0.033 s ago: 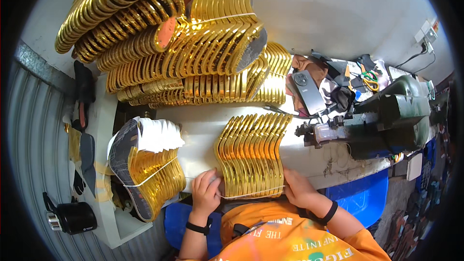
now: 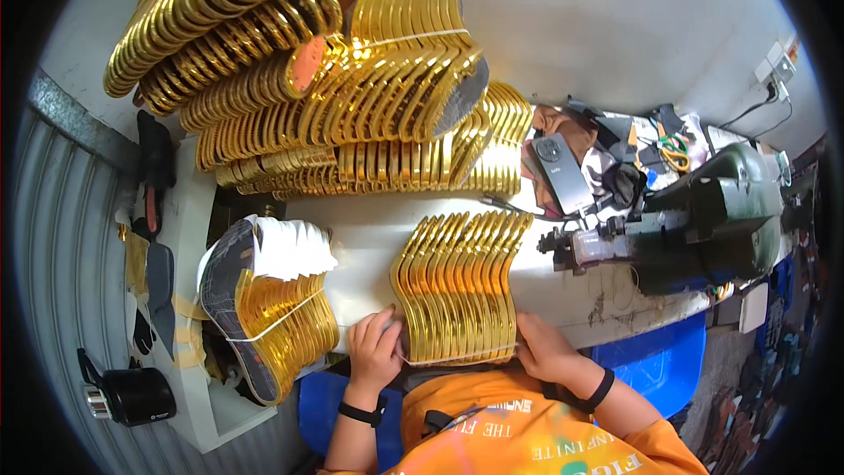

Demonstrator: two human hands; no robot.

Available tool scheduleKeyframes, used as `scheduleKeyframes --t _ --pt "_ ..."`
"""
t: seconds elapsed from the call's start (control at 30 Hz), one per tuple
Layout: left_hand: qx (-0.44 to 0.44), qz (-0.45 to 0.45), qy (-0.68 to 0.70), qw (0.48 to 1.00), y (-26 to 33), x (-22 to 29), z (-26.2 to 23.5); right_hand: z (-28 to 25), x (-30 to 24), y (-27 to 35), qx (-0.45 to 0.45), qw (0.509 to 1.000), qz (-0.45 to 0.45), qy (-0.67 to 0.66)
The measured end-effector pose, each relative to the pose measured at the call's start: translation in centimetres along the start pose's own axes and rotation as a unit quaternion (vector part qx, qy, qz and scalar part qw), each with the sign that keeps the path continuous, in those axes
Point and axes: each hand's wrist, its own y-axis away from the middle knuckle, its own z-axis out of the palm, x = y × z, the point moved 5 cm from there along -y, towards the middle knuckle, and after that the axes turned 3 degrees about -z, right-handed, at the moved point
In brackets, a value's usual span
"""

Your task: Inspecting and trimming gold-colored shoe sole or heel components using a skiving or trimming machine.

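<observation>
A row of gold, curved shoe-sole pieces stands on edge on the white table, right in front of me. A thin pale string runs round the row's near end. My left hand presses against the row's near left side, fingers curled on the outermost piece. My right hand holds the near right side. Both wrists wear dark bands. The row is squeezed between the two hands.
A big heap of tied gold sole bundles fills the back of the table. Another tied bundle with white pieces leans at my left. A dark phone, a green machine, a blue bin and a black cylinder lie around.
</observation>
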Motion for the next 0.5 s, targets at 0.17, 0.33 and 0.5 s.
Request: scheduleKeyframes --t 0.17,0.33,0.5 --pt "-0.04 -0.042 0.046 0.997 -1.6 -1.7 0.4 0.4 -0.7 -0.1 -0.107 0.981 0.153 -0.048" --pt "-0.095 -0.246 0.206 0.942 -4.3 -2.9 0.3 -0.3 0.0 -3.2 0.039 0.995 -0.04 -0.086" --pt "-0.11 -0.337 0.372 0.858 -6.2 -4.9 3.1 -0.3 1.2 -5.2 0.106 0.987 -0.025 -0.119"
